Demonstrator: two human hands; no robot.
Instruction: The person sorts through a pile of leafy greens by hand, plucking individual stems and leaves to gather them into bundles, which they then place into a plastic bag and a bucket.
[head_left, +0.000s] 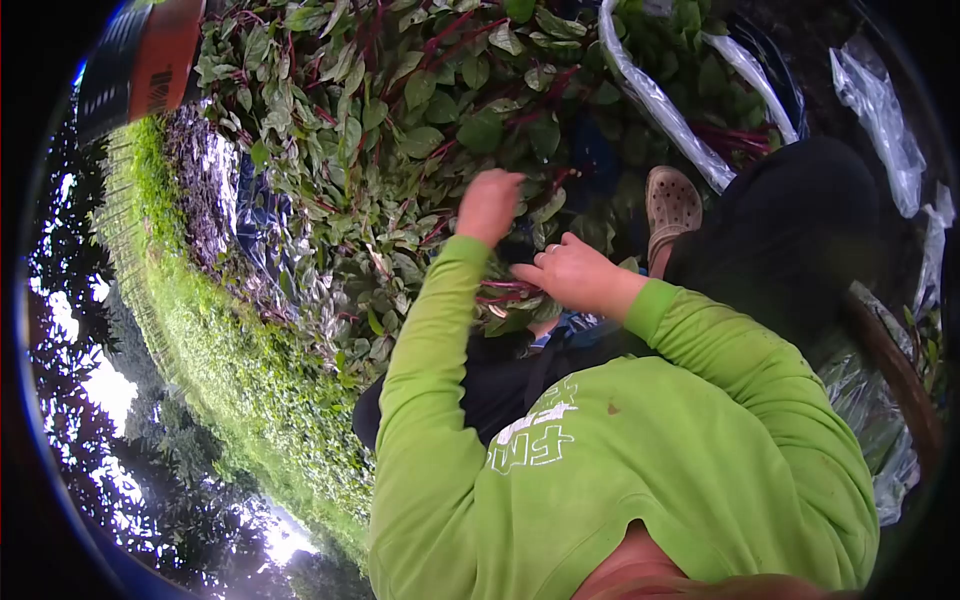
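My right hand [585, 278], with a ring on one finger, is closed on a small bunch of red-stemmed greens [507, 292] low in front of my lap. Up and to the left of it, my left hand [490, 208] is slightly blurred, its fingers curled in over the leaves. Whatever it may hold is hidden. A large heap of leafy greens with red stems [400, 130] spreads around and beyond both hands.
A brown clog [673, 205] is on my foot, right of the heap. Clear plastic [665, 100] edges more greens at upper right, and further plastic sheeting [880, 130] lies beyond. An orange-and-black object [160, 60] stands at upper left. Green plants [230, 370] grow along the left.
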